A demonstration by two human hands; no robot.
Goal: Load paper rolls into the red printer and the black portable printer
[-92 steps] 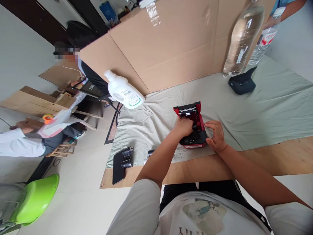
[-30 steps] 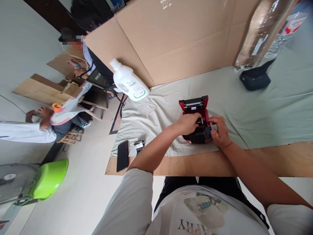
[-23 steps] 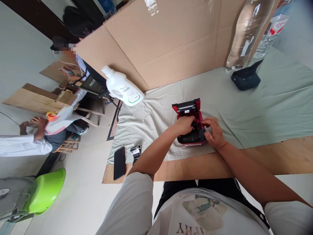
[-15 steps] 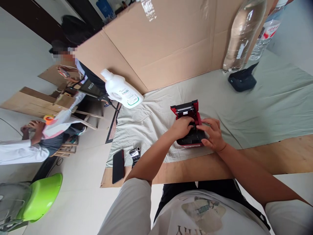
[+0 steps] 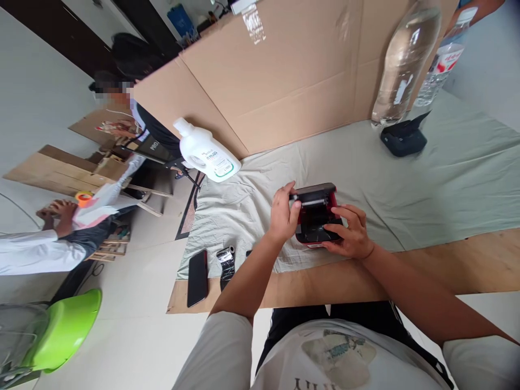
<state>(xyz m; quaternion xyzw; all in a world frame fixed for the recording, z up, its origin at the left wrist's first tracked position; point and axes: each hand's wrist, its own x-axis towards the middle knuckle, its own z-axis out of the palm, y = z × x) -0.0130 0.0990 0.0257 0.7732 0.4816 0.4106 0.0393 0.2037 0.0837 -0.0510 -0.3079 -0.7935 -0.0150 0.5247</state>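
Note:
A small red and black printer [image 5: 316, 234] rests on the cloth with its lid raised and a roller showing inside. My left hand [image 5: 283, 212] grips the left edge of the lid [image 5: 320, 190], thumb in front and fingers behind. Around the right side of the printer's body closes my right hand [image 5: 351, 232], one finger reaching over the inner compartment and the thumb at the front edge. What lies deeper in the compartment is too dark to tell. A roll of shiny black film [image 5: 226, 255], partly unrolled, lies left of my left forearm, beside a phone [image 5: 197, 277].
A white detergent bottle [image 5: 208, 151] lies at the left back. Before the cardboard wall [image 5: 284, 70] stand a large clear bottle [image 5: 400, 70] and a smaller water bottle [image 5: 441, 70], near a black case [image 5: 403, 138]. Two people sit beyond the table at left; a green tub [image 5: 69, 330] stands on the floor.
My left hand has come out of the printer's inside and moved left onto the lid. The lid has tilted lower toward me. My right hand stays at the printer's right side.

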